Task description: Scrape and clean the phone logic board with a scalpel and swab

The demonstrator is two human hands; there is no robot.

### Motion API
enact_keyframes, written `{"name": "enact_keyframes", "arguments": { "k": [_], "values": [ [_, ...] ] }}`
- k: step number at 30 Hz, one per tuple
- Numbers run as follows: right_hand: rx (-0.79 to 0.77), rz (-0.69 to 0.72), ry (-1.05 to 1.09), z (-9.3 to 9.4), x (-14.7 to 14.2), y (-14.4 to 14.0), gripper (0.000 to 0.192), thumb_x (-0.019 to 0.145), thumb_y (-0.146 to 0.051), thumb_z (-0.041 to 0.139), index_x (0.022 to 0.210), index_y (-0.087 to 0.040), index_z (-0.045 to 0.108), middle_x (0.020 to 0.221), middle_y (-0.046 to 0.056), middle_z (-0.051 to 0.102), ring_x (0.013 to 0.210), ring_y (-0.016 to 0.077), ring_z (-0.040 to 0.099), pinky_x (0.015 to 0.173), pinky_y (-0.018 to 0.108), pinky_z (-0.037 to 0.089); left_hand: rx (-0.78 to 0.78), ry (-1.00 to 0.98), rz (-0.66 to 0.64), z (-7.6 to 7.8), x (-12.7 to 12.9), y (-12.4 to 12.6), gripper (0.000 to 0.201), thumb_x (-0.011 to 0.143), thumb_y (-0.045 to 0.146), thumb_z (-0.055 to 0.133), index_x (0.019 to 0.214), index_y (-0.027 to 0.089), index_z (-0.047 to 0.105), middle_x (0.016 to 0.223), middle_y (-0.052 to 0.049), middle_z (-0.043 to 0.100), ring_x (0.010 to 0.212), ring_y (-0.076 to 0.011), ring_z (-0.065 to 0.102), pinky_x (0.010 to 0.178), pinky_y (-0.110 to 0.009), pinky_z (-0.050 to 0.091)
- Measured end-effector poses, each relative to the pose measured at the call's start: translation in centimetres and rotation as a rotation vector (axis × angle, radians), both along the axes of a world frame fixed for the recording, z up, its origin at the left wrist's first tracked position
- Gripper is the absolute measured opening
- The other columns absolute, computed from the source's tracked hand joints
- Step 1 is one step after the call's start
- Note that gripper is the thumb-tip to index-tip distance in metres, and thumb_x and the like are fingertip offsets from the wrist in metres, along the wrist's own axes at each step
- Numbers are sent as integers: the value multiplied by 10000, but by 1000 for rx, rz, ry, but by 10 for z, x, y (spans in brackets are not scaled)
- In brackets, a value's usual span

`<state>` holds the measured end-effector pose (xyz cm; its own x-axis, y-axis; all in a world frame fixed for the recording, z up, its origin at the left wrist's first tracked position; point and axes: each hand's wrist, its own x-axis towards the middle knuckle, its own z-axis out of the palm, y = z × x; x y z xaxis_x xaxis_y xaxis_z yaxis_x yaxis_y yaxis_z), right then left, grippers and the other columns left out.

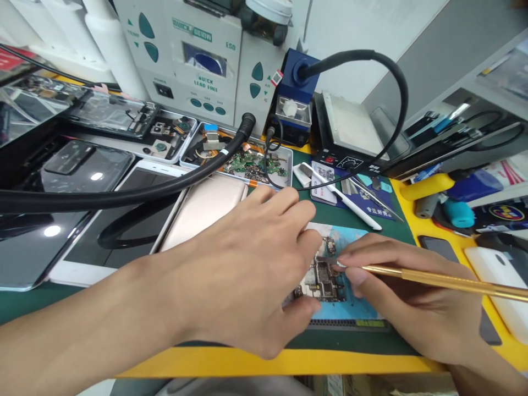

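We note the counter (49, 300), green-matted with a yellow edge, crowded behind the work: a rework station (193, 55), its black hose (124, 192), a parts tray (243, 162), and several phones (66, 220). The circuit board (324, 278) lies bare on a blue pad (355, 308) near the front edge, between our hands. It is already out of its phone; work on the board itself is in hand and, as we judge, unfinished. Our left hand (243, 275) lies palm down, fingers (307, 239) curled onto the board's left part, steadying it. Our right hand (412, 297) comes in low, fingers pinched on a gold tool (437, 279). The tip meets the board's upper edge; what it touches we cannot make out.
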<state>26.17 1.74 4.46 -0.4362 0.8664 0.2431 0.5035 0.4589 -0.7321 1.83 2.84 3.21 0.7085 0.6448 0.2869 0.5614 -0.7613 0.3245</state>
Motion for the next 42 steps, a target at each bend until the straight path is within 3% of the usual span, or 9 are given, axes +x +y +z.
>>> {"name": "enact_keyframes", "arguments": {
  "k": [4, 12, 17, 24, 35, 38, 42],
  "values": [
    [-58, 29, -6, 1, 4, 4, 206, 918, -97, 733, 978, -285, 791, 859, 3, 785, 690, 129, 700, 556, 199, 560, 5, -9, -6, 0, -1, 0, 293, 896, 477, 654, 875, 185, 649, 925, -96, 571, 951, -326, 544, 948, -579, 476],
    [-360, 44, 132, 1, 10, 11, 132, 977, -218, 759, 1041, -316, 818, 871, 7, 727, 529, 77, 601, 427, 167, 483, 7, -19, -12, -1, -2, 1, 281, 909, 464, 648, 868, 186, 637, 919, -71, 561, 941, -305, 542, 907, -529, 470],
    [-182, 68, 58, -1, 8, 6, 175, 983, -159, 716, 1057, -301, 788, 866, 3, 726, 597, 97, 625, 475, 190, 498, -4, -14, -14, -1, -2, 1, 266, 906, 453, 654, 875, 191, 626, 927, -65, 557, 960, -307, 541, 903, -514, 462],
    [151, 158, -105, -3, 3, -1, 219, 935, -32, 672, 1056, -205, 730, 928, 29, 780, 842, 137, 739, 726, 241, 600, -5, -20, -15, 0, -2, 1, 272, 903, 461, 660, 885, 192, 622, 932, -60, 561, 971, -307, 542, 894, -508, 452],
    [420, 228, -358, -2, 6, -12, 230, 945, -53, 637, 1141, -164, 684, 981, 87, 795, 861, 184, 783, 645, 309, 578, -11, -23, -18, 0, -2, 2, 250, 897, 440, 661, 885, 193, 624, 938, -56, 565, 957, -300, 540, 869, -503, 455],
    [362, 219, -303, -1, 5, -9, 221, 947, -47, 638, 1118, -177, 691, 965, 72, 794, 867, 179, 778, 663, 294, 584, -8, -28, -25, -1, -3, 2, 260, 911, 449, 655, 900, 190, 630, 953, -58, 570, 973, -300, 544, 911, -514, 454],
    [140, 199, -133, 0, 4, 1, 202, 949, -52, 672, 1067, -212, 711, 943, 32, 780, 863, 150, 749, 737, 252, 599, -5, -33, -27, -2, -4, 2, 277, 920, 462, 656, 917, 185, 637, 969, -67, 575, 991, -305, 546, 892, -494, 449]
  ]
}}
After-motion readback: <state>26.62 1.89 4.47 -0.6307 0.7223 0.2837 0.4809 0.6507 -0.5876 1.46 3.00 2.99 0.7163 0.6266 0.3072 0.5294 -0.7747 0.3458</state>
